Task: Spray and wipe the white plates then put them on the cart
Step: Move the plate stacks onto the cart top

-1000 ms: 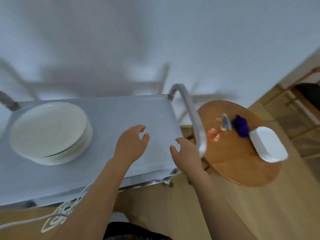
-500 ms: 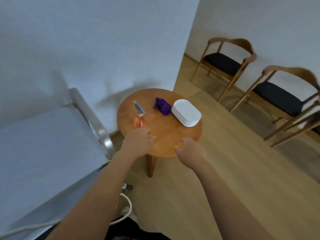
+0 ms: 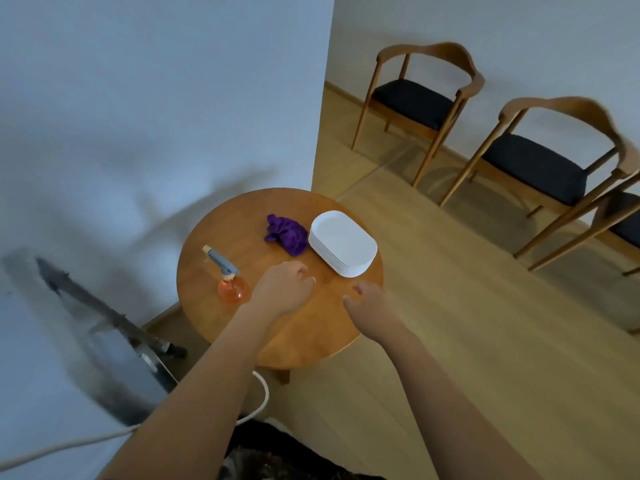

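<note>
The plates (image 3: 342, 243) are white, with rounded corners, and they lie in one stack on the right part of the round wooden tabletop (image 3: 304, 337), near its far-right edge. Just beside the stack, on its left, lies a crumpled purple cloth (image 3: 288, 233); I cannot tell if it touches the plates. More to the left, apart from the cloth, stands the spray bottle (image 3: 229, 279), with orange liquid in a round body and a grey trigger head that points to the far left. My left hand (image 3: 284, 285) is over the tabletop between the bottle and the plates, with fingers loosely curled, and it holds nothing. My right hand (image 3: 372, 301) is over the near-right part of the tabletop, just in front of the stack, with fingers relaxed and a little spread, also empty. Neither hand touches the plates, the cloth or the bottle. At the lower left I see the cart (image 3: 114, 368), strongly blurred, with its grey metal frame close to the tabletop. A white cable (image 3: 258, 398) curves on the floor (image 3: 467, 341) under my left arm. Behind the tabletop stands a white wall (image 3: 156, 98). Farther right, on the wooden floor, are two wooden chairs (image 3: 420, 95) with dark seats along another wall, well apart from the tabletop.
</note>
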### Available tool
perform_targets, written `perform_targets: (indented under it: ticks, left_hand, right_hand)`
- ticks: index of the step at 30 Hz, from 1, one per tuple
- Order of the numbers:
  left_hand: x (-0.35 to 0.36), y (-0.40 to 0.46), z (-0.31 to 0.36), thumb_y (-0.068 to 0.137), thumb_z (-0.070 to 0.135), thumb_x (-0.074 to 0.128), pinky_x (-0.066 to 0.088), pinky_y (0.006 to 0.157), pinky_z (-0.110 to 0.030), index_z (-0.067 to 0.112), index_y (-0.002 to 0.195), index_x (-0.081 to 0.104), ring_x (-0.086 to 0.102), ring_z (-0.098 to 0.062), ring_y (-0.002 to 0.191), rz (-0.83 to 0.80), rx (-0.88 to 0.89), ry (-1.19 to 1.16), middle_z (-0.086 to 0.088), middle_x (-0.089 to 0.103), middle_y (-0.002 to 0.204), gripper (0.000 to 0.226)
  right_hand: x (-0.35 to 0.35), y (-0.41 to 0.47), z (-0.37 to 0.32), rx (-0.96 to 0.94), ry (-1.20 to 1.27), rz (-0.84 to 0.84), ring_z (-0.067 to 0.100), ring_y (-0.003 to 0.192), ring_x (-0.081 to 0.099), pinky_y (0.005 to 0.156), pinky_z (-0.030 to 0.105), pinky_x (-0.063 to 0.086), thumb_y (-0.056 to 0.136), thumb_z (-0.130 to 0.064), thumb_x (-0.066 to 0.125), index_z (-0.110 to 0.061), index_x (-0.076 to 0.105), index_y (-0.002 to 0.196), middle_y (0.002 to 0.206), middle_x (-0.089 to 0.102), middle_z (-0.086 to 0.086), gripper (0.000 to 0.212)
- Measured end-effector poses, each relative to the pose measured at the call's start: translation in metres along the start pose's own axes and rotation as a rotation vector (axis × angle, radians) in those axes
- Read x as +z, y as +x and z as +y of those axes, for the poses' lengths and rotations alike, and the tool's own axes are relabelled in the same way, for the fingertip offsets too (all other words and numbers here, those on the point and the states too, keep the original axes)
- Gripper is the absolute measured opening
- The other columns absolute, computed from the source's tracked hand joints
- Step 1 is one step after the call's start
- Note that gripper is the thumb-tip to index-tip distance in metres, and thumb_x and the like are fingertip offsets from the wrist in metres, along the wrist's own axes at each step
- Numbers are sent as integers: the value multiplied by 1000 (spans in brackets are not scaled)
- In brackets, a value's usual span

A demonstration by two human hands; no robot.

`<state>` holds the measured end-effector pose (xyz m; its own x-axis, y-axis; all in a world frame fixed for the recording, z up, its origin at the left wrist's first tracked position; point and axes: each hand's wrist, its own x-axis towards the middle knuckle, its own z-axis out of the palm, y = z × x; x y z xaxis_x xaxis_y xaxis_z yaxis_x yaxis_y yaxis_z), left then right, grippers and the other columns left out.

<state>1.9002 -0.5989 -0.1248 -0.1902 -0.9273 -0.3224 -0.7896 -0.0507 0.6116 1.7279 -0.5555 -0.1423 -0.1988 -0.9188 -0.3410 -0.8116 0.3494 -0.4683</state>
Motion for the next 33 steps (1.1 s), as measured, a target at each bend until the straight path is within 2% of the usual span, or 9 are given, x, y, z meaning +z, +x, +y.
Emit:
perform_targets:
  ticks: [6, 13, 17, 19, 21, 23, 26, 29, 33]
  left_hand:
    - [5, 63, -5, 96, 32, 51, 37, 91, -27, 13, 135, 49, 52, -19, 119, -11, -38, -55, -5, 56, 132, 44]
    - [32, 136, 3, 96, 31, 52, 33, 89, -24, 13, 136, 49, 52, -19, 121, 34, -97, -139, -4, 57, 132, 44]
    - [53, 188, 3, 96, 31, 52, 33, 83, -24, 14, 134, 49, 52, -16, 116, 85, -174, -257, 1, 57, 125, 42]
    - [66, 216, 1, 96, 35, 50, 33, 84, -25, 13, 135, 48, 51, -17, 117, 115, -224, -308, 4, 56, 121, 44]
    - [79, 243, -5, 98, 37, 46, 33, 91, -26, 13, 139, 45, 48, -19, 124, 122, -260, -327, 2, 54, 130, 47]
    - [90, 266, -12, 100, 36, 41, 33, 99, -30, 11, 139, 45, 46, -22, 128, 111, -237, -297, -5, 52, 138, 47]
    - [100, 293, -23, 101, 34, 39, 25, 105, -26, 10, 146, 36, 34, -20, 138, 142, -273, -294, -6, 41, 149, 50]
    - [107, 316, -32, 102, 35, 34, 19, 106, -22, 15, 150, 28, 26, -16, 142, 159, -348, -336, -1, 31, 155, 52]
    - [117, 337, -38, 101, 44, 30, 30, 104, -29, 15, 138, 45, 41, -20, 131, 91, -394, -424, -1, 49, 139, 49]
  right_hand:
    - [9, 57, 8, 115, 80, -31, 20, 111, 54, 81, 32, 42, 88, -57, 44, -17, 51, 128, 126, 56, 0, 57]
    - [21, 118, 39, 181, 49, -48, 17, 78, 50, 60, 27, 37, 94, -48, 38, -18, 47, 82, 82, 50, -4, 34]
    - [32, 164, 65, 429, 431, -15, 14, 63, 45, 59, 30, 39, 94, -48, 38, -18, 43, 67, 69, 48, -2, 41]
    - [40, 186, 77, 566, 595, -25, 19, 70, 50, 67, 35, 45, 95, -51, 32, -14, 51, 75, 75, 51, 2, 46]
    - [51, 205, 86, 659, 747, -48, 25, 99, 55, 90, 46, 47, 96, -53, 26, -14, 56, 112, 104, 57, 6, 52]
    - [61, 218, 91, 722, 885, -70, 26, 131, 38, 107, 52, 34, 95, -57, 24, -21, 31, 143, 144, 38, 3, 61]
    - [72, 232, 96, 770, 1001, -144, 22, 142, 21, 113, 52, 24, 91, -65, 21, -35, 11, 150, 157, 15, -4, 67]
    - [83, 241, 97, 756, 1088, -230, 20, 142, 22, 115, 48, 21, 91, -67, 19, -40, 10, 149, 156, 17, -7, 64]
    - [91, 245, 92, 718, 1107, -238, 19, 142, 20, 115, 48, 22, 95, -60, 15, -43, 6, 148, 155, 18, -10, 56]
